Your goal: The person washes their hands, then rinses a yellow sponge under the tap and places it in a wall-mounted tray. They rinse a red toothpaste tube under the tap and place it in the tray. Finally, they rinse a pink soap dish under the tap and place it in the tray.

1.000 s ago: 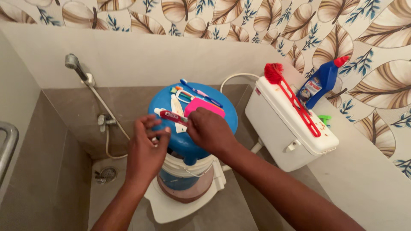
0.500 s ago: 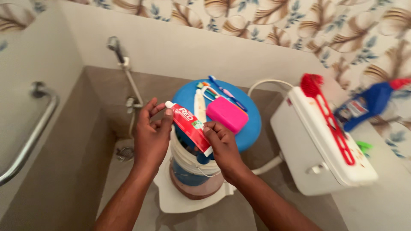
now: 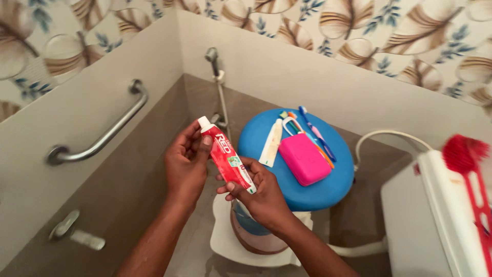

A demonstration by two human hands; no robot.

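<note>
I hold a red toothpaste tube (image 3: 225, 154) with a white cap between both hands, raised off the stool. My left hand (image 3: 185, 164) grips its upper part near the cap. My right hand (image 3: 256, 192) supports its lower crimped end. To the right is a round blue stool top (image 3: 328, 190). On it lie a pink soap case (image 3: 304, 159), a white tube (image 3: 271, 142), a blue toothbrush (image 3: 318, 133) and a few other toothbrushes beside it.
A metal grab bar (image 3: 102, 136) runs along the left wall. A hand sprayer (image 3: 212, 56) hangs in the corner. A white cistern (image 3: 435, 225) with a red brush (image 3: 469, 174) stands at right. The stool sits over a toilet seat (image 3: 225, 241).
Both hands have lifted the red tube off the blue stool and carried it left. The view has swung left, so the blue cleaner bottle has dropped out of sight.
</note>
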